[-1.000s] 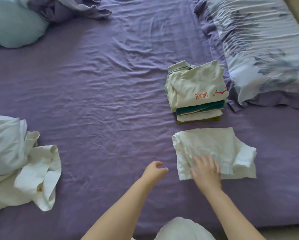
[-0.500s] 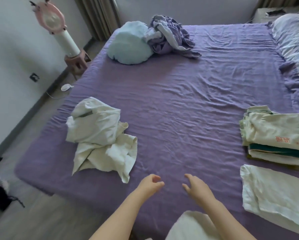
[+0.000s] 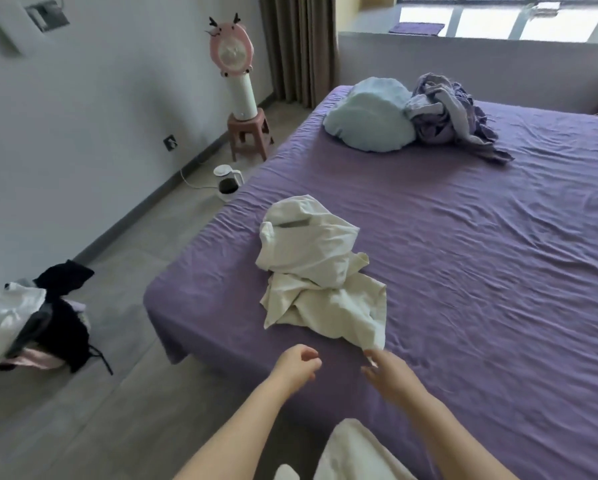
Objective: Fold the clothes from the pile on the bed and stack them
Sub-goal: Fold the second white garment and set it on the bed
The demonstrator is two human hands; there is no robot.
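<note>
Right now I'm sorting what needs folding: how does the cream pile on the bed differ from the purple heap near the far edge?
The crumpled cream-white clothes pile lies near the person's hands; the tangled purple-grey fabric heap sits far off. The cream pile lies alone on the purple bedsheet; the purple heap leans against a pale blue pillow. The cream pile stands out from the sheet; the purple heap nearly matches it. Both are unfolded.

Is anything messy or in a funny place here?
Yes. A heap of clothes lies on the floor by the wall, not on the bed. A kettle also sits on the floor beside the bed. The white clothes on the bed lie crumpled, unfolded.
</note>
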